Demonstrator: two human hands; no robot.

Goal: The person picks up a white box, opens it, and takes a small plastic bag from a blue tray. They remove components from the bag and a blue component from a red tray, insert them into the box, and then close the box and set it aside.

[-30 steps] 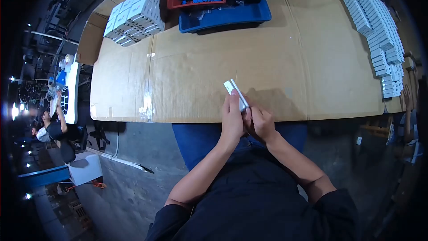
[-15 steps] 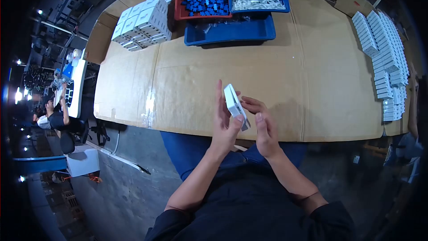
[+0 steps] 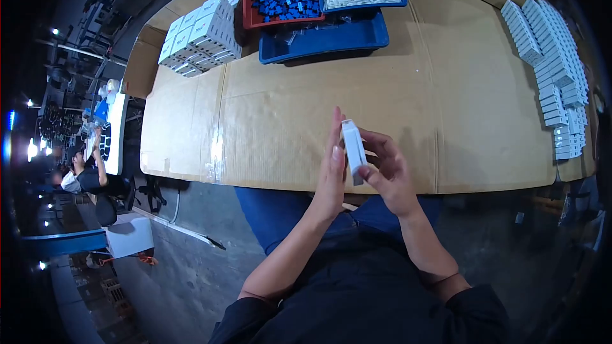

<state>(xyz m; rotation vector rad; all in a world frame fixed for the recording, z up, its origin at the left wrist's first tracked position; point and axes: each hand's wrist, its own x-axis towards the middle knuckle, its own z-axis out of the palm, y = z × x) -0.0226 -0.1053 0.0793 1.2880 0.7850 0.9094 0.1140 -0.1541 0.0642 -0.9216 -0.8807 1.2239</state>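
A slim white plastic case (image 3: pixel 352 148) stands upright on edge between my hands, above the front edge of the cardboard-covered table. My right hand (image 3: pixel 394 175) grips it from the right, thumb at its lower end and fingers curled behind it. My left hand (image 3: pixel 333 175) lies along its left side with fingers stretched straight up and the palm facing the case. A dark narrow slot shows on the case's right side. Its far faces are hidden by my fingers.
Beyond my hands are a red bin (image 3: pixel 280 24) of blue plastic parts, a blue bin (image 3: pixel 363 7) of white pieces and a lower blue tray (image 3: pixel 325 48). White boxes (image 3: pixel 201 35) are stacked at left, more white cases (image 3: pixel 551 79) at right. Far left, a person (image 3: pixel 89 172) sits.
The gap in the white case has narrowed. My left thumb has come off its face and my left fingers have straightened; my right hand has closed on it. Both hands shifted slightly right.
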